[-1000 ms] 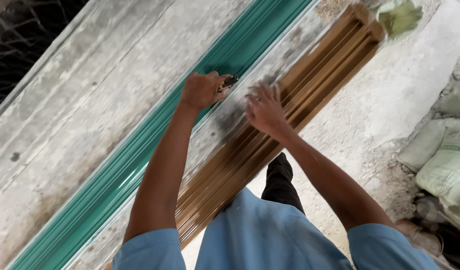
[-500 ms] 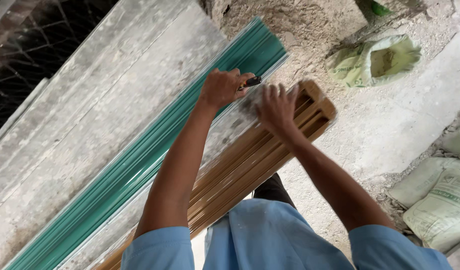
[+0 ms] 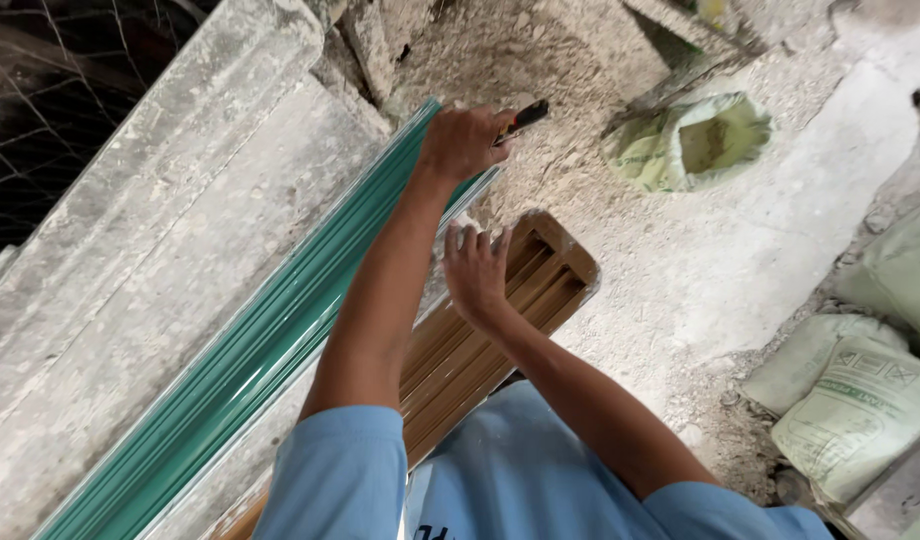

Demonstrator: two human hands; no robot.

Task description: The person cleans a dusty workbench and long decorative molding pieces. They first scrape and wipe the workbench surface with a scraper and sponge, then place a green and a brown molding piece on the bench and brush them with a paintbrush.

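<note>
Far left: dark netting (image 3: 40,110) behind a rough concrete slab (image 3: 160,260), slanting up toward the rubble. Next along, green strip (image 3: 270,340), long and ribbed, lying diagonally on the slab, likely so its full length stays supported. Left hand (image 3: 462,142) at the strip's upper end, fist closed around a small tool (image 3: 522,119) with a dark and orange handle, tip poking out to the right; looks like a cutter, blade too small to make out. Held right at the end of the strip, apparently for working that edge. Just below, right hand (image 3: 477,272), fingers spread and pressed flat, gripping nothing, resting on the clear-wrapped edge between the green strip and the brown strips (image 3: 500,320), seemingly steadying the stack. Brown strips bundled side by side, hollow ends showing near the hand. Lower ends of both bundles cut off by the blue shirt (image 3: 500,480) and the frame edge. Further right, dusty floor (image 3: 720,260), an open green sack (image 3: 695,140), contents unclear. Far right, pale filled sacks (image 3: 860,400), partly out of frame.
</note>
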